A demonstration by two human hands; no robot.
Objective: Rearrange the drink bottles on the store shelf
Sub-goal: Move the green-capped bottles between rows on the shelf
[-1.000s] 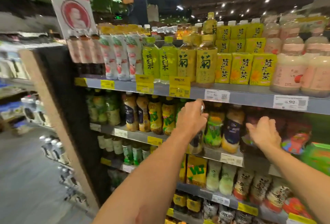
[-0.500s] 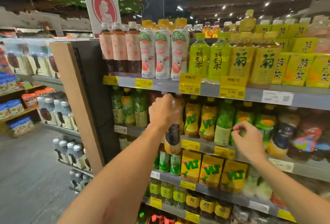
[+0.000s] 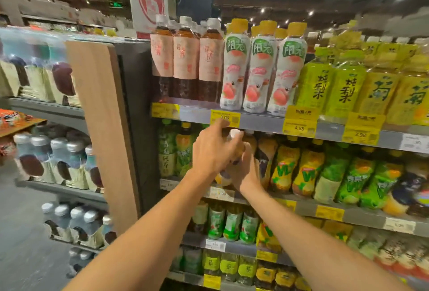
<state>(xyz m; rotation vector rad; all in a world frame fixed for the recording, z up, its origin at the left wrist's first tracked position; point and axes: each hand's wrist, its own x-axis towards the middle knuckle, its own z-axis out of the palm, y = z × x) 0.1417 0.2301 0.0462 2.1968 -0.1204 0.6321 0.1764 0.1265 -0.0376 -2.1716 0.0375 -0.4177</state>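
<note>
At far left of the frame stand side racks of capped bottles point(image 3: 58, 156), then a wooden end panel point(image 3: 102, 132). Just right of it, at centre frame, the left hand point(image 3: 212, 153) wraps around the neck of a white-capped bottle point(image 3: 234, 134), tilted and held in front of the second shelf point(image 3: 325, 207). The right hand point(image 3: 246, 170) cups the same bottle lower down, its fingers mostly hidden. The bottle is off the shelf, so this move looks about halfway: it is picked but not yet placed, and the rest of the row is untouched. Green bottles point(image 3: 174, 153) crowd the spot behind the hands, yellow-labelled bottles point(image 3: 294, 167) pack the row to the right, and the shelf above with its price tag point(image 3: 225, 117) hangs low over the cap, leaving little headroom.
</note>
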